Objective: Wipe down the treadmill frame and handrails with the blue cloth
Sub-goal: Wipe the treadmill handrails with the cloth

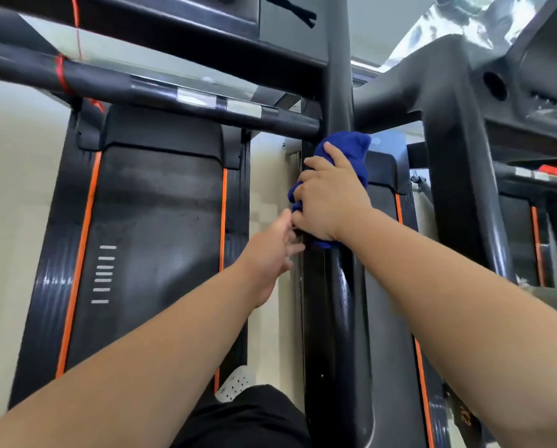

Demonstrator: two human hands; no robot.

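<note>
A black treadmill upright post runs up the middle of the view. My right hand grips the bunched blue cloth and presses it against this post, just below where the horizontal handrail meets it. My left hand reaches in from the lower left, its fingers touching the post and the cloth's lower edge under my right hand; its fingertips are partly hidden. The treadmill belt with orange stripes lies to the left of the post.
A second treadmill frame stands close on the right, with its own belt behind. Pale floor shows in the narrow gap between the machines. My white shoe and dark shorts are at the bottom.
</note>
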